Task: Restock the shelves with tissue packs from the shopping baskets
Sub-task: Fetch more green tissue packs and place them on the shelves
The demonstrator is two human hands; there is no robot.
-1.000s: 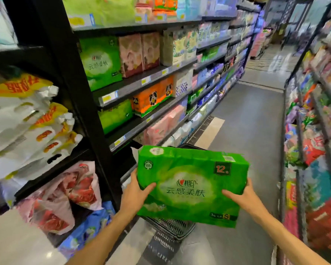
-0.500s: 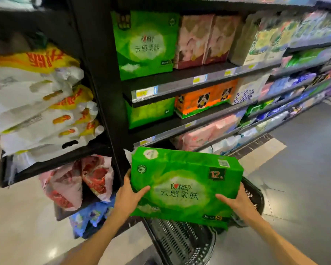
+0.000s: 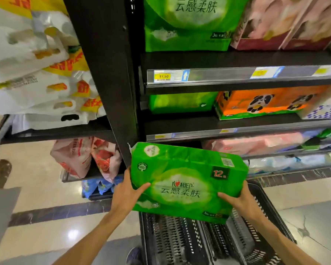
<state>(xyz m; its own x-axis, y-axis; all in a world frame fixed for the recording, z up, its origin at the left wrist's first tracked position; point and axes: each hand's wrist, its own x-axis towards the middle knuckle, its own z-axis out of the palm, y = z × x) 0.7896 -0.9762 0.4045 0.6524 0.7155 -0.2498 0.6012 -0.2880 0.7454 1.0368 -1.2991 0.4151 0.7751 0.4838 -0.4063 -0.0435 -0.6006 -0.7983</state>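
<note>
A large green tissue pack (image 3: pixel 187 178) is held in front of me, above a black shopping basket (image 3: pixel 182 243) on the floor. My left hand (image 3: pixel 127 196) grips the pack's left end, thumb across its front. My right hand (image 3: pixel 237 199) grips its lower right end. The pack tilts slightly, its left end higher, and sits just below the black shelves (image 3: pixel 237 123). A matching green pack (image 3: pixel 187 25) stands on the upper shelf, and another green pack (image 3: pixel 182 103) lies on the shelf beneath.
An orange panda tissue box (image 3: pixel 266 102) sits right of the lower green pack, with pink packs (image 3: pixel 256 143) on the shelf below. A black upright post (image 3: pixel 103 73) divides off a left rack of white and yellow bags (image 3: pixel 33 77). My shoe (image 3: pixel 134 256) shows beside the basket.
My view has turned left and closer to the shelves. Both hands keep their hold on the green pack, which has stayed low in front of the shelf unit above the basket.
</note>
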